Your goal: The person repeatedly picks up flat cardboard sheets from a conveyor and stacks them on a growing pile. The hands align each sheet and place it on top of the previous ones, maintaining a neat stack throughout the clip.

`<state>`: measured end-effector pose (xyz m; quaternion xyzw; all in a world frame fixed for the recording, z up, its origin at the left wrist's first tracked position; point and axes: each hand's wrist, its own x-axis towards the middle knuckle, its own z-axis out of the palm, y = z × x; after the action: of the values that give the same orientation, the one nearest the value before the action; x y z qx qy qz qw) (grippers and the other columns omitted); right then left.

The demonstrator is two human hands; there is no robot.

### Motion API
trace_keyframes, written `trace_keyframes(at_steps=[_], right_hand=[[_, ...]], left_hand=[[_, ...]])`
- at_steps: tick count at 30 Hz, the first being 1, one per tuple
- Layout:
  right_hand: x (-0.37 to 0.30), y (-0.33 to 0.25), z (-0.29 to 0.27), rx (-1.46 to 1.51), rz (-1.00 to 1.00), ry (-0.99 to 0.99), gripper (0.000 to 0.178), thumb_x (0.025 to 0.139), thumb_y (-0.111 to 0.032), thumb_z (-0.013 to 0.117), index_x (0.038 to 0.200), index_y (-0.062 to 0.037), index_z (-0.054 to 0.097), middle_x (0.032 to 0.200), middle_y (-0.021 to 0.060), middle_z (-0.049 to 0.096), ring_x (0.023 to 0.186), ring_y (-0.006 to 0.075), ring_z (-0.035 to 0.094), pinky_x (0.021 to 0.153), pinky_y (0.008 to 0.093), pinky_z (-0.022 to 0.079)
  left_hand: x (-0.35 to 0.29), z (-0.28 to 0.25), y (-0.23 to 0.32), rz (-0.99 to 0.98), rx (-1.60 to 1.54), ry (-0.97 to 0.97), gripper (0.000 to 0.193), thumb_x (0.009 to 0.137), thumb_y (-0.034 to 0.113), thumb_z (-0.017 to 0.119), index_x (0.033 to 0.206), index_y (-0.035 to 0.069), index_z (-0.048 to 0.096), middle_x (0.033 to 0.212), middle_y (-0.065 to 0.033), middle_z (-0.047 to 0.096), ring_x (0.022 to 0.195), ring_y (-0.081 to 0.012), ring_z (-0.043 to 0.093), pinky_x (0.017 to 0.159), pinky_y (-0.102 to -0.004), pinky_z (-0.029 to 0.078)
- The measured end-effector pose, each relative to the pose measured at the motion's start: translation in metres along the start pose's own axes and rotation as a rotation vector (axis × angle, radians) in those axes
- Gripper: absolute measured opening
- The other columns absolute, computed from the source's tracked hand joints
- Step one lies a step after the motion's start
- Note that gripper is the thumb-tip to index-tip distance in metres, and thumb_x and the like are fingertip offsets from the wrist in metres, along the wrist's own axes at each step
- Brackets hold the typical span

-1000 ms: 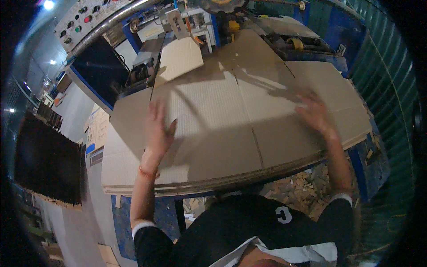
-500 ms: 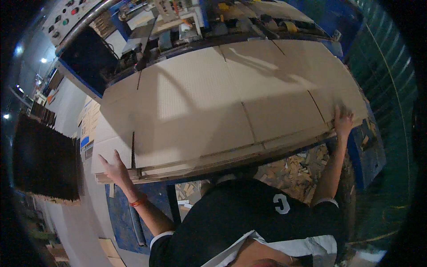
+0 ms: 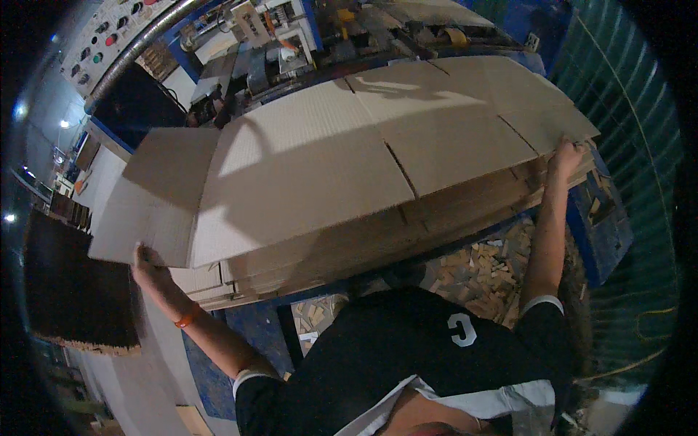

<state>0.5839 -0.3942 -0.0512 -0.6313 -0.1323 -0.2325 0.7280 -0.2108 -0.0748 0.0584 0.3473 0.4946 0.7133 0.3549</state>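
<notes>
A large slotted cardboard sheet point(image 3: 291, 174) spans the space before me, its near edge raised above more flat sheets. My left hand point(image 3: 150, 269) pinches the near corner of its left flap, which is bent upward along a crease. At the right end, my right hand point(image 3: 567, 155) is closed on the near edge of the same sheet. Beneath it lies a stack of cardboard sheets point(image 3: 291, 269) on a blue machine table. Shadows of my arms and body fall across the top sheet.
Behind the sheet stands a machine with rollers and belts point(image 3: 349, 43). A control panel point(image 3: 109, 43) with coloured buttons is at the far left. Cardboard scraps point(image 3: 472, 276) litter the floor below. A dark stack point(image 3: 80, 283) stands left; a green corrugated wall point(image 3: 618, 145) rises right.
Both hands have taken hold of the top sheet and lifted its near edge off the stack. The left flap has bent up and shifted left; the right hand has risen slightly.
</notes>
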Motion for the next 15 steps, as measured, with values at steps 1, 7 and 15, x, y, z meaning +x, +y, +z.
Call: trace_keyframes(at_steps=[1,7,15], right_hand=[[0.008,-0.014,0.002,0.064,0.098,-0.046,0.043,0.083,-0.016,0.055,0.121,-0.0001,0.045,0.112,0.014,0.055,0.097,0.027,0.055,0.083,0.0373,0.045],[-0.069,-0.166,-0.037,0.297,-0.115,-0.34,0.047,0.083,0.0,0.05,0.128,0.002,0.037,0.125,0.0121,0.048,0.112,0.0223,0.048,0.095,0.033,0.036],[-0.204,-0.192,-0.056,-0.316,-0.798,-1.314,0.026,0.08,-0.004,0.053,0.103,-0.0103,0.063,0.117,0.0061,0.059,0.113,0.0255,0.053,0.095,0.0455,0.04]], left_hand=[[-0.005,0.001,-0.006,-0.057,-0.164,-0.041,0.018,0.081,0.008,0.059,0.092,-0.006,0.06,0.085,-0.0049,0.057,0.075,-0.0114,0.051,0.067,-0.0241,0.042],[-0.097,-0.02,-0.011,0.304,0.203,-0.378,0.021,0.08,0.006,0.058,0.098,-0.005,0.059,0.093,-0.0057,0.059,0.08,-0.0133,0.054,0.073,-0.0283,0.045],[-0.19,0.029,-0.02,0.803,0.836,-1.113,0.052,0.074,-0.004,0.053,0.124,0.008,0.052,0.132,-0.0156,0.046,0.123,-0.0311,0.042,0.101,-0.0427,0.034]])
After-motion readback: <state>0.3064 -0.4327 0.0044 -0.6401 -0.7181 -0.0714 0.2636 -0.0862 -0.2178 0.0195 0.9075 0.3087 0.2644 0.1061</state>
